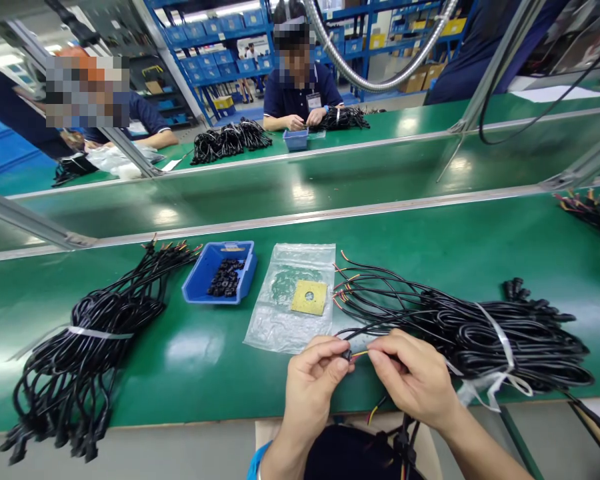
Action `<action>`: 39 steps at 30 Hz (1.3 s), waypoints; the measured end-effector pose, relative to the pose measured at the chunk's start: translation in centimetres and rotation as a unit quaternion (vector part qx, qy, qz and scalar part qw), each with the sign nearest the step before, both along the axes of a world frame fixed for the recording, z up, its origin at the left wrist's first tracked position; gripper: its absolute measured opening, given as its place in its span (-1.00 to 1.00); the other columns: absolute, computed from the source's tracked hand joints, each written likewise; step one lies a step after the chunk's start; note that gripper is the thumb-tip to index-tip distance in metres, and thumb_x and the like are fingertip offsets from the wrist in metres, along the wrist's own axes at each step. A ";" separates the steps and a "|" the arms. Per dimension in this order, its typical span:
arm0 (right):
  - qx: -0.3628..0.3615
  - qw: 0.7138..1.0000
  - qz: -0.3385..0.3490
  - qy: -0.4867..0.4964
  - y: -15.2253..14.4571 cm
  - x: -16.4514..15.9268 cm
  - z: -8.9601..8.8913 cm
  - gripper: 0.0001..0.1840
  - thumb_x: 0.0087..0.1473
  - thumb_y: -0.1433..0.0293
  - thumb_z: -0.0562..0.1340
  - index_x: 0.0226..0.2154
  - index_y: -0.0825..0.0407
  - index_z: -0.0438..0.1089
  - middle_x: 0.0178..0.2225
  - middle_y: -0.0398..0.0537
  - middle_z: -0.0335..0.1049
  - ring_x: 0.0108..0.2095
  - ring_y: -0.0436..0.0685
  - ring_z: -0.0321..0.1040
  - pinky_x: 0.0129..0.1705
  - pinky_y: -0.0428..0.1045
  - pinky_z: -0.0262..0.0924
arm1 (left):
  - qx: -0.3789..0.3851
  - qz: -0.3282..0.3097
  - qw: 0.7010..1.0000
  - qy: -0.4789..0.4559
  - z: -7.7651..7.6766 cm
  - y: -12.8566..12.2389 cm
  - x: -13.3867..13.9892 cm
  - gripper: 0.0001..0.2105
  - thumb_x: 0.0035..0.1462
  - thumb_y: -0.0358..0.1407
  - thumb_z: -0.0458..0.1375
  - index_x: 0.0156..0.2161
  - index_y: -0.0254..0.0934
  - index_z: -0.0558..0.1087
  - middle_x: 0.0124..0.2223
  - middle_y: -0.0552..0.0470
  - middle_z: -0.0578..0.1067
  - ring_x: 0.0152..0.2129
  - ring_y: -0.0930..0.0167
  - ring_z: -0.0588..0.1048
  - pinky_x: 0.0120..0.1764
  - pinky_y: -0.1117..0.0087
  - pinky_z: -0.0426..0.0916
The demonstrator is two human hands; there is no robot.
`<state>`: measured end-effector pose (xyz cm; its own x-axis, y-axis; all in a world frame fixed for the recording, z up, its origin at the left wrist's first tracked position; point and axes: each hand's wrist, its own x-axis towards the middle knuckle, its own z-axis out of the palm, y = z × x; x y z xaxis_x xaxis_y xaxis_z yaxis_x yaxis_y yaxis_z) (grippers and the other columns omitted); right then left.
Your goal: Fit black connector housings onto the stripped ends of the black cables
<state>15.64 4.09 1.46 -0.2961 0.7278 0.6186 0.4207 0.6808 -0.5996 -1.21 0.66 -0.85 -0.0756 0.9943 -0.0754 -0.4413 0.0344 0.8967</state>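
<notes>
My left hand [313, 383] is closed in a pinch around a small black plastic part [347, 355] at the end of a black cable. Thin red and yellow wires [361, 354] stick out of that part towards the right. My right hand [415, 377] pinches the tips of these wires between thumb and forefinger. Just beyond the right hand lies a bundle of black cables [460, 327], tied with a whitish strap, its stripped coloured ends pointing left. A clear plastic bag [270, 320] with a yellow square piece [310, 297] on it lies ahead of my left hand.
A blue bin [193, 290] holds small black parts [226, 277]. Another tied cable bundle [110, 310] lies at left, its connectors over the table edge. Below my right hand, black cables [404, 447] hang near my lap. A metal rail [300, 219] crosses behind; a co-worker [300, 93] sits opposite.
</notes>
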 end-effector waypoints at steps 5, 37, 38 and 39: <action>0.000 1.000 -0.006 0.002 -0.1 0.1 -0.1 -0.93 0.17 0.51 0.19 -0.33 0.05 0.36 -0.59 -0.21 0.25 -0.63 -0.07 0.13 -0.57 -0.12 0.06 | -0.001 -0.004 1.000 -0.006 0.4 0.1 0.1 -0.88 0.02 -0.35 0.37 -0.28 -0.19 0.67 -0.24 0.03 0.48 -0.44 0.49 0.56 -0.31 0.49 0.54; 0.026 0.999 0.030 0.006 -0.3 0.1 0.0 -0.91 0.14 0.53 0.19 -0.34 0.05 0.37 -0.60 -0.21 0.29 -0.64 -0.06 0.12 -0.57 -0.10 0.06 | -0.015 0.039 0.999 0.008 0.1 0.1 0.1 -0.83 -0.06 -0.32 0.42 -0.29 -0.26 0.63 -0.29 0.01 0.53 -0.45 0.46 0.55 -0.33 0.46 0.55; 0.027 0.999 0.031 0.004 -0.3 0.1 0.1 -0.91 0.14 0.53 0.19 -0.34 0.05 0.37 -0.60 -0.21 0.29 -0.64 -0.06 0.12 -0.56 -0.10 0.06 | -0.012 0.041 0.999 0.008 0.0 0.0 0.1 -0.84 -0.05 -0.33 0.41 -0.29 -0.25 0.64 -0.29 0.01 0.53 -0.45 0.46 0.55 -0.33 0.46 0.55; 0.026 0.999 0.031 0.003 -0.2 0.1 0.1 -0.91 0.14 0.53 0.19 -0.34 0.05 0.36 -0.60 -0.21 0.29 -0.64 -0.06 0.12 -0.56 -0.09 0.06 | -0.007 0.041 0.999 0.010 0.0 0.0 0.1 -0.85 -0.05 -0.34 0.41 -0.29 -0.24 0.64 -0.28 0.01 0.53 -0.44 0.46 0.55 -0.33 0.46 0.55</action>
<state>15.70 3.85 1.51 -0.3357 0.6746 0.6574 0.3722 0.7361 -0.5653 -1.14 0.62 -0.89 -0.1591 0.9834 -0.0872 -0.4246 0.0116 0.9053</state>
